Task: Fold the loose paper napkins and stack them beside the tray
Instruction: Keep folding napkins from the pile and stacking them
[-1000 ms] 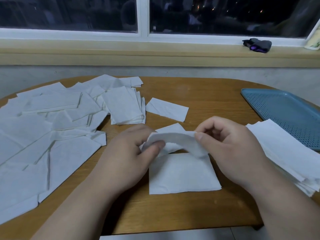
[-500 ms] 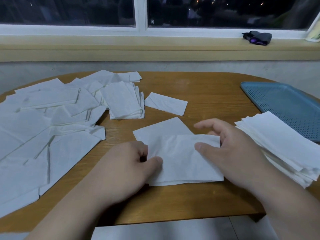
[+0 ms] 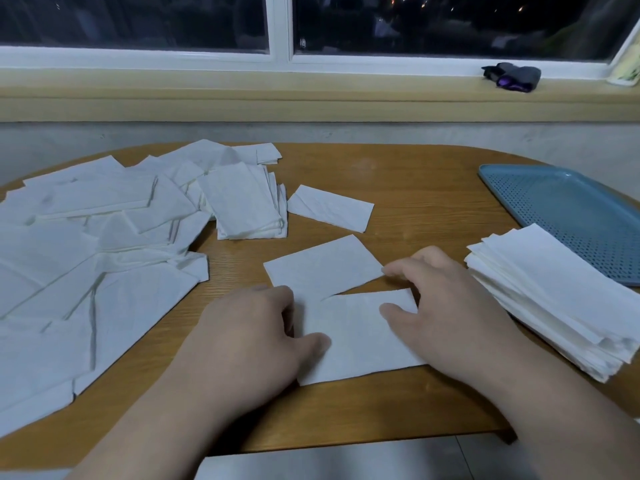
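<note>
Since a second ago your folded napkin [image 3: 360, 341] has dropped from mid-air to lie flat on the tabletop [image 3: 415, 174]. From the head view, your left grip [image 3: 249, 337] sits on its left edge, thumb on top and fingers curled; whether they pinch it cannot be told. Your right grip [image 3: 446, 306] is spread wide, thumb pressing the right side, holding nothing. Its forefinger touches a second napkin [image 3: 322, 265] just behind, so a careless lift could drag both or spring the fold open. The stack [image 3: 554, 299] waits right, beside the tray [image 3: 568, 206].
</note>
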Demonstrator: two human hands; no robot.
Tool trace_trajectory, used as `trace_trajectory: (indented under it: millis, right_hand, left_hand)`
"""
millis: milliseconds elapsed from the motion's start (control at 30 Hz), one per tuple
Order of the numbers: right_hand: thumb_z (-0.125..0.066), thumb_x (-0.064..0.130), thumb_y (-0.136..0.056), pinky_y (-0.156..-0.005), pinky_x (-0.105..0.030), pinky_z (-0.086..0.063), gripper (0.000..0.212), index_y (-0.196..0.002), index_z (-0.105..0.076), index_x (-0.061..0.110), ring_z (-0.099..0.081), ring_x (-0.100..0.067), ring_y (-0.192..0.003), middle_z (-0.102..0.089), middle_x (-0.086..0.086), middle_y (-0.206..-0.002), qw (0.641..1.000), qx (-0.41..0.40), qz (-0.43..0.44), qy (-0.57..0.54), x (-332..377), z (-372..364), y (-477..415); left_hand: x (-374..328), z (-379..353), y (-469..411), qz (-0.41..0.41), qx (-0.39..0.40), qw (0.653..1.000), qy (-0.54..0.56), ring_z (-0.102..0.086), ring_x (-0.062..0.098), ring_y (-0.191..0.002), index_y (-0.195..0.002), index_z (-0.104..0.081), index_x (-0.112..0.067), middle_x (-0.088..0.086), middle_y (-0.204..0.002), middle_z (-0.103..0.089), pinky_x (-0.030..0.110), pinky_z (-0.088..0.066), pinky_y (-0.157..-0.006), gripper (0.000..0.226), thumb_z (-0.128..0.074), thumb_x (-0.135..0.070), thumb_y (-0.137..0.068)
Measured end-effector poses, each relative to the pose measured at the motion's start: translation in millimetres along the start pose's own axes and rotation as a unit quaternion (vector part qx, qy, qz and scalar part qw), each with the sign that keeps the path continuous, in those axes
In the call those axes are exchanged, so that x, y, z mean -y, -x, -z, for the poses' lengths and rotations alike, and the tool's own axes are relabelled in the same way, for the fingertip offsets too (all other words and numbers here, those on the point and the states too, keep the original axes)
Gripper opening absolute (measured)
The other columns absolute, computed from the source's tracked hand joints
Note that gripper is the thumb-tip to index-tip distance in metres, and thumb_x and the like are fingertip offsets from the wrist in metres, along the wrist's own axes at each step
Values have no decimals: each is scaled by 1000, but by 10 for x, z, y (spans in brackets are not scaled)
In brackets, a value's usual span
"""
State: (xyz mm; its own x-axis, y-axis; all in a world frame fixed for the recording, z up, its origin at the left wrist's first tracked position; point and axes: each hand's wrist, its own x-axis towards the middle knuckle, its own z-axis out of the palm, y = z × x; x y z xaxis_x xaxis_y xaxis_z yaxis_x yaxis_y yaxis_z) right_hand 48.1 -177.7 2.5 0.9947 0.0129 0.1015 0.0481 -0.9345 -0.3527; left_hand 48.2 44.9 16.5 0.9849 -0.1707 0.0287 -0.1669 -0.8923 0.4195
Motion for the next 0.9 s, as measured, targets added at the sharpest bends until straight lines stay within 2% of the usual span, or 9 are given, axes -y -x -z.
trace_trajectory:
  millis: [167, 267, 400, 500, 567, 633, 700, 800, 900]
  right_hand:
    - [-58, 40, -96, -88, -28, -47, 24, -119, -60, 38, -47, -3, -108, -51, 22, -117, 999, 2, -26, -46, 104, 112, -233]
    - [-55, 34, -96, -84, -33, -50, 19, -113, -62, 30, -52, -10, -103, -54, 13, -113, 999, 30, -12, -9, 204, 138, -597]
    - [-52, 32, -95, -88, -34, -49, 38, -132, -54, 35, -50, -16, -111, -47, 7, -128, 990, 117, 31, 77, 336, 56, -1033]
    - [-48, 30, -95, -81, -34, -51, 21, -114, -58, 35, -53, -16, -98, -46, 7, -118, 980, 152, 38, 125, 369, -42, -1178]
    - [-47, 31, -96, -74, -33, -50, 10, -93, -57, 33, -54, -15, -87, -47, 7, -108, 983, 140, 39, 109, 356, -88, -1210]
    - [-49, 32, -96, -74, -32, -49, 14, -85, -57, 32, -53, -13, -86, -47, 8, -105, 988, 119, 48, 87, 354, -95, -1200]
    - [-53, 34, -96, -75, -30, -48, 13, -85, -60, 32, -53, -8, -88, -50, 12, -105, 994, 88, 48, 42, 366, -37, -1129]
    - [-59, 38, -95, -68, -31, -52, 10, -87, -63, 34, -59, -8, -79, -59, 16, -92, 997, 48, 19, -56, 380, 159, -885]
    - [-64, 40, -93, -64, -31, -53, 8, -87, -65, 36, -62, -6, -73, -67, 14, -81, 991, 24, 1, -134, 355, 368, -547]
  left_hand:
    - [100, 0, -85, 9, -58, 996, 69, -53, 6, -76, -70, -54, -23, -9, -75, -57, 29, -44, -67, 33, -64, -53, -81]
    - [140, -9, -167, 23, -72, 993, 88, -53, 6, -76, -70, -55, -26, -9, -76, -57, 29, -42, -64, 28, -64, -50, -82]
    - [220, -21, -247, 33, -74, 993, 89, -55, 6, -79, -73, -56, -30, -11, -80, -58, 31, -47, -69, 23, -64, -50, -82]
    - [264, -4, -282, 41, -70, 993, 90, -56, 8, -84, -76, -58, -32, -13, -83, -57, 36, -50, -78, 21, -64, -51, -82]
    - [291, 14, -300, 45, -66, 993, 92, -56, 9, -86, -78, -58, -33, -14, -85, -56, 37, -51, -81, 19, -64, -51, -81]
    - [329, 17, -323, 43, -64, 992, 102, -56, 10, -90, -83, -60, -34, -14, -88, -55, 38, -51, -84, 18, -64, -51, -80]
    - [364, 6, -347, 39, -67, 991, 113, -55, 11, -100, -97, -60, -36, -16, -99, -55, 39, -50, -90, 23, -64, -52, -80]
    - [378, 16, -348, 34, -71, 984, 160, -53, 11, -115, -130, -49, -40, -16, -123, -53, 38, -48, -97, 53, -63, -55, -81]
    - [287, 58, -288, -3, -53, 963, 264, -61, -2, -100, -132, -41, -56, -27, -116, -60, 26, -47, -85, 53, -64, -50, -85]
